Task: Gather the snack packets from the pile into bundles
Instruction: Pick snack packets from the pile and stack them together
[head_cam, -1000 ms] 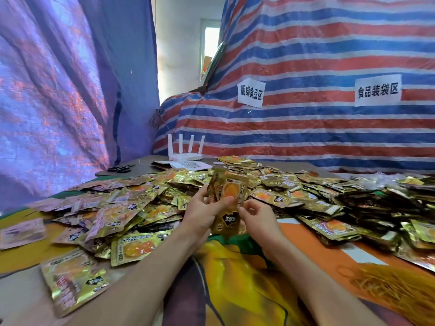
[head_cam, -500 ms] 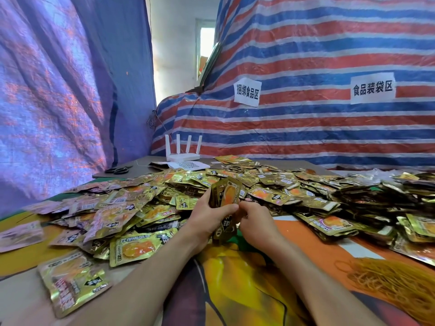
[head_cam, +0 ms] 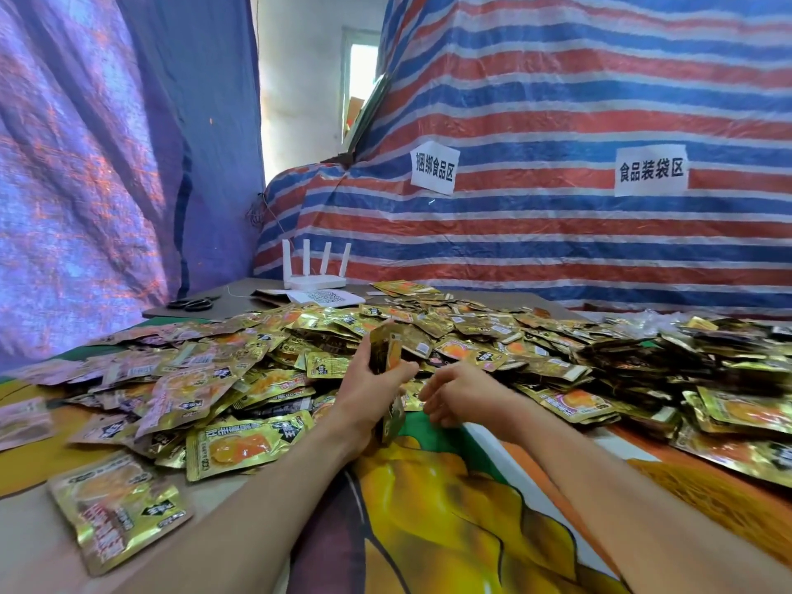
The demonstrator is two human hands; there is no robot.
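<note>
A wide pile of gold foil snack packets (head_cam: pixel 463 336) covers the table from left to right. My left hand (head_cam: pixel 368 392) grips an upright stack of packets (head_cam: pixel 385 349), seen edge-on, its lower end near the tablecloth. My right hand (head_cam: pixel 460 394) hovers just right of that stack, fingers loosely curled and holding nothing, above the near edge of the pile. Single packets lie near me at the left, one large one (head_cam: pixel 118 508) closest.
A heap of rubber bands (head_cam: pixel 720 490) lies at the near right on the colourful tablecloth (head_cam: pixel 428 520). A white router (head_cam: pixel 315 267), a paper sheet and black scissors (head_cam: pixel 193 303) sit at the back. Striped tarpaulin with two paper labels hangs behind.
My left hand has turned the stack from face-on to edge-on. My right hand has let go of it and drawn slightly away to the right.
</note>
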